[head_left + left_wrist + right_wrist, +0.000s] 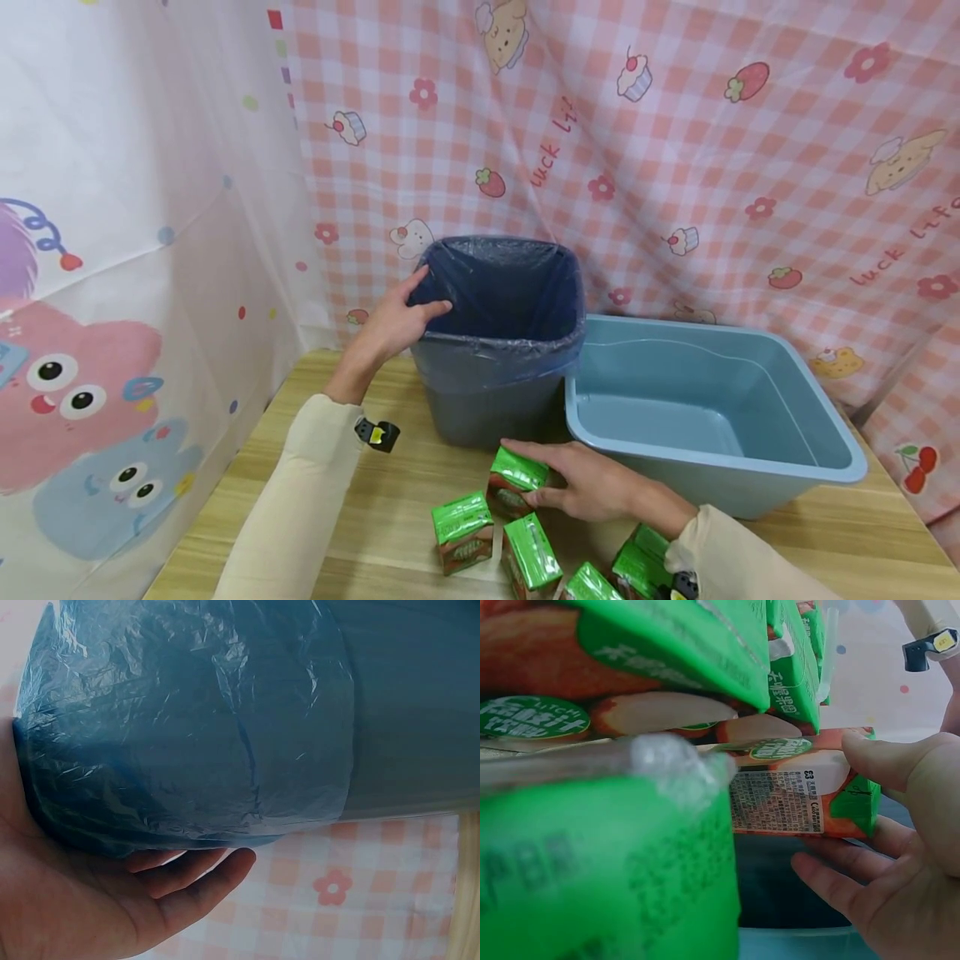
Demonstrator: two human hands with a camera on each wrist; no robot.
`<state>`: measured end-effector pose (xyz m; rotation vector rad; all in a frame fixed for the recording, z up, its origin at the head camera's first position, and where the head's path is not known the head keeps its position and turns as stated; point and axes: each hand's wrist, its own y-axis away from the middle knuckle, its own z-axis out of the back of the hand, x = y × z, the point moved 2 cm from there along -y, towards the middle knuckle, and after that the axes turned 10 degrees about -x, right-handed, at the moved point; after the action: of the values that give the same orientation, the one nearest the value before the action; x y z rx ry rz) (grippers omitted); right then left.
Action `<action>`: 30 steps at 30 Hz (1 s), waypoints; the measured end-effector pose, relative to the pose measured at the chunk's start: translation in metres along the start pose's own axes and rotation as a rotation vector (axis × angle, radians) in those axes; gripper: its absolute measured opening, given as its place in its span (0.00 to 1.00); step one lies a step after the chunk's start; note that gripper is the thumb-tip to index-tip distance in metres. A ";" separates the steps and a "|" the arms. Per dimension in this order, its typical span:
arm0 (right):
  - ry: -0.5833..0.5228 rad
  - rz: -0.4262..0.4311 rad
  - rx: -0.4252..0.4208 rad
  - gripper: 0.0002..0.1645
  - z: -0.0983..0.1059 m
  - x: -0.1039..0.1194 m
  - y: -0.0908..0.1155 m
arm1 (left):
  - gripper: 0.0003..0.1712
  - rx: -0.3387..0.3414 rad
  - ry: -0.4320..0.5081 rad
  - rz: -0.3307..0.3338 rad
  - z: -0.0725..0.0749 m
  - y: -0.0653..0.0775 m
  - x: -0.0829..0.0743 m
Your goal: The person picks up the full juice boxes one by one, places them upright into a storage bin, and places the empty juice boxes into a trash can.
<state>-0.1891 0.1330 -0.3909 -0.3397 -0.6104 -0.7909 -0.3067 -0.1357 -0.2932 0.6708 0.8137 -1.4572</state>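
A grey trash can (480, 408) lined with a dark blue plastic bag (517, 350) stands upright at the back of the table. My left hand (390, 321) holds its left rim, thumb over the inside and the other fingers along the outer wall (187, 750). My right hand (588, 482) grips a drink carton (521, 468) with a green top and fruit pictures, in front of the can. In the right wrist view, thumb and fingers sit on opposite sides of that carton (780, 795). More such cartons (462, 529) stand close by, nearer to me.
A light blue plastic tub (712, 462) sits right of the can, its rim close beside it. More green-topped cartons (641, 558) lie under the right wrist. A checked pink curtain (465, 133) hangs behind, a white printed one (187, 275) at the left of the wooden table (375, 508).
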 end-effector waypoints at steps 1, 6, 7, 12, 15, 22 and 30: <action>-0.010 -0.001 -0.003 0.42 0.000 0.001 0.000 | 0.45 0.002 0.000 -0.001 0.000 0.000 0.000; -0.020 0.005 -0.025 0.42 0.001 0.004 0.000 | 0.45 0.004 0.005 -0.006 0.000 0.000 0.000; -0.013 0.010 -0.034 0.42 0.001 0.004 0.000 | 0.45 0.004 0.005 -0.008 0.000 0.000 0.000; 0.010 0.026 -0.066 0.42 0.001 0.007 0.000 | 0.45 0.003 0.003 -0.011 0.000 0.000 0.000; -0.011 0.027 -0.065 0.41 0.001 0.009 -0.001 | 0.45 0.003 0.000 -0.012 0.000 0.000 0.000; -0.010 0.046 -0.083 0.43 0.003 0.014 -0.002 | 0.45 0.002 0.002 -0.010 -0.001 0.001 0.001; 0.030 0.050 -0.107 0.43 0.009 0.022 -0.001 | 0.45 0.002 0.000 -0.004 0.000 0.001 0.001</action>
<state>-0.1816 0.1247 -0.3701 -0.4382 -0.5308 -0.7812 -0.3061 -0.1356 -0.2939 0.6713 0.8144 -1.4621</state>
